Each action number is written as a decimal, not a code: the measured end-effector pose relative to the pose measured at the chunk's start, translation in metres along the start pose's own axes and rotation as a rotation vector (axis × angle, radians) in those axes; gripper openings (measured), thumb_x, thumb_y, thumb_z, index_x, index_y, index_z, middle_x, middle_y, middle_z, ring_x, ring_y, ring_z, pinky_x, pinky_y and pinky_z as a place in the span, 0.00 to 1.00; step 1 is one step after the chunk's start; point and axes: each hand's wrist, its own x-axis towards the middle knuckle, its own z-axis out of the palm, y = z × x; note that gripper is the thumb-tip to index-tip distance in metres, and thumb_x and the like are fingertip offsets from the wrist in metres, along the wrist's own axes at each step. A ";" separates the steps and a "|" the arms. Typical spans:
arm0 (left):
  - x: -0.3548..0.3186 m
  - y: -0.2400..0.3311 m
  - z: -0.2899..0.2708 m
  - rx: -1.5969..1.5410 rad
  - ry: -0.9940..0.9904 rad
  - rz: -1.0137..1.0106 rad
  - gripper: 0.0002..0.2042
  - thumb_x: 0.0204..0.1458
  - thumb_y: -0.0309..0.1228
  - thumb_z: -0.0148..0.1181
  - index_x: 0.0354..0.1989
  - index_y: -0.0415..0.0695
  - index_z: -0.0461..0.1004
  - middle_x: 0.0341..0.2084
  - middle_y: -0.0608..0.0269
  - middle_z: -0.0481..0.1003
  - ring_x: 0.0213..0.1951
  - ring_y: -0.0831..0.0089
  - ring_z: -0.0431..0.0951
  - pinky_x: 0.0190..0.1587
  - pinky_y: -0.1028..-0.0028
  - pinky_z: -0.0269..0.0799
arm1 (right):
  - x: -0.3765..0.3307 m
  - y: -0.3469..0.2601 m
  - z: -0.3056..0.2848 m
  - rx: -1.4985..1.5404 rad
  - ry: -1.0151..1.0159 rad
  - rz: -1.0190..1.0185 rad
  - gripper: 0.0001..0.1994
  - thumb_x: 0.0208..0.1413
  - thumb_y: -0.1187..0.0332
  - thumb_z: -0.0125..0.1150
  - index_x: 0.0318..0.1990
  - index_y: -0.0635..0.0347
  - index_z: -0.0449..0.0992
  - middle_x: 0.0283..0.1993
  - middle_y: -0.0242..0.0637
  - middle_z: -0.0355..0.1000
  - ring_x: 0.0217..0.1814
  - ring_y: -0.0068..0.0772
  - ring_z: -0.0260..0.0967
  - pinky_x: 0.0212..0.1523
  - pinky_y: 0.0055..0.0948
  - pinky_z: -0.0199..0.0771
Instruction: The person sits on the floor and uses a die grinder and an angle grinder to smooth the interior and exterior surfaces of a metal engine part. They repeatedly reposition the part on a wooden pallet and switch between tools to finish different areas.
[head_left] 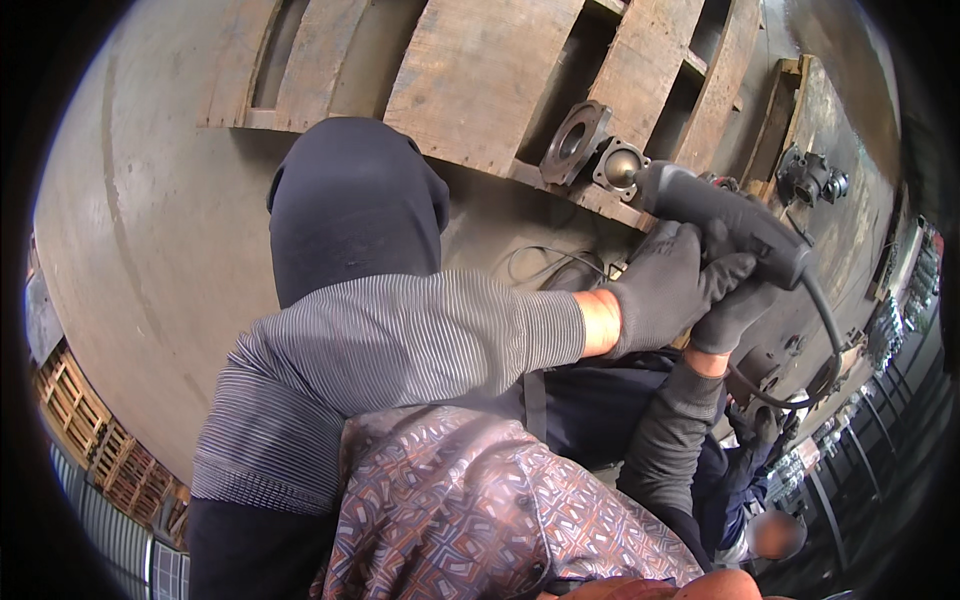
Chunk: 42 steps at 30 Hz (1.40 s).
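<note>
The grey power tool [730, 222] is gripped by both gloved hands: left hand [665, 285] wrapped around its body, right hand [735, 310] closed beneath, its tip against the far metal fitting [620, 168].

No packages, labels, signs or screens can be made out here.

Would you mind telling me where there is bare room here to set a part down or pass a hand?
Free: the wide concrete floor left of the wooden pallet, and the pallet's broad plank left of the metal flange. Crowded: the pallet corner, where the left hand and right hand grip the power tool against the round metal part, cord trailing.
</note>
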 end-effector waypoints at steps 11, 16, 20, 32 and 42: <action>0.001 0.003 -0.003 0.058 -0.055 0.008 0.36 0.64 0.61 0.52 0.47 0.30 0.65 0.41 0.34 0.77 0.49 0.43 0.80 0.48 0.57 0.75 | 0.000 -0.001 0.014 -0.096 0.044 -0.056 0.27 0.54 0.86 0.65 0.64 0.73 0.69 0.59 0.48 0.74 0.63 0.42 0.73 0.64 0.40 0.79; 0.000 0.008 -0.009 -0.116 -0.095 -0.050 0.39 0.66 0.60 0.50 0.54 0.25 0.63 0.53 0.30 0.68 0.58 0.37 0.70 0.62 0.53 0.65 | 0.001 0.007 0.014 -0.324 0.048 -0.152 0.30 0.52 0.87 0.70 0.64 0.72 0.69 0.59 0.47 0.74 0.61 0.40 0.74 0.63 0.39 0.79; 0.002 0.003 -0.001 -0.028 -0.122 -0.055 0.40 0.65 0.60 0.52 0.59 0.26 0.62 0.53 0.30 0.69 0.58 0.36 0.70 0.63 0.53 0.65 | 0.003 0.010 0.009 -0.433 0.076 -0.245 0.31 0.51 0.87 0.71 0.64 0.73 0.69 0.59 0.47 0.74 0.60 0.39 0.74 0.62 0.38 0.79; -0.002 0.006 0.000 -0.032 -0.060 -0.014 0.40 0.63 0.64 0.52 0.51 0.27 0.65 0.46 0.32 0.75 0.53 0.42 0.78 0.51 0.58 0.73 | 0.003 0.006 0.005 -0.443 0.065 -0.129 0.23 0.67 0.71 0.55 0.67 0.69 0.67 0.63 0.48 0.73 0.63 0.44 0.73 0.66 0.44 0.76; 0.007 -0.012 0.008 0.065 -0.065 0.005 0.43 0.63 0.65 0.50 0.54 0.23 0.65 0.52 0.28 0.69 0.56 0.37 0.72 0.60 0.54 0.68 | 0.008 0.015 0.004 -0.505 0.024 -0.306 0.30 0.48 0.86 0.75 0.61 0.73 0.72 0.58 0.47 0.76 0.58 0.39 0.76 0.60 0.38 0.82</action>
